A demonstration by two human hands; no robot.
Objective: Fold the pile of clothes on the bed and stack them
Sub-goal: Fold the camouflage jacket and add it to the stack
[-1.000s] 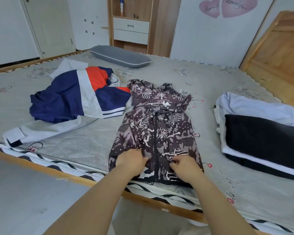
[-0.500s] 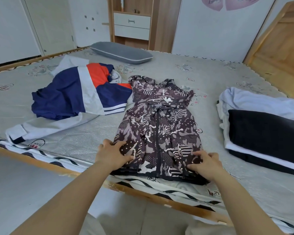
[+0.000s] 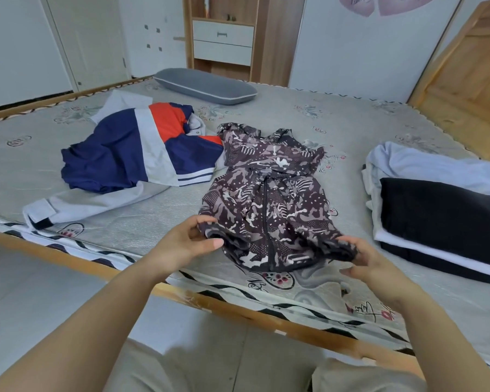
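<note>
The left hand (image 3: 187,244) and right hand (image 3: 371,258) each pinch a bottom corner of the dark brown camouflage-print zip jacket (image 3: 269,199), which lies by the near edge of the grey quilted mattress (image 3: 309,120). The thin fabric looks slippery, so a corner could slide free as the hem goes up, or the fold could land crooked. I count one camouflage jacket, one unfolded navy, orange and grey jacket (image 3: 136,154) toward the left edge, one folded stack of white and black clothes (image 3: 441,205) at the right edge, and one grey pillow (image 3: 204,84) at the far edge.

A home bedroom: wide bed (image 3: 309,128) with patterned mattress, grey pillow (image 3: 204,85) toward upper centre, wooden drawer cabinet (image 3: 223,42) behind, door (image 3: 91,38) upper left.
</note>
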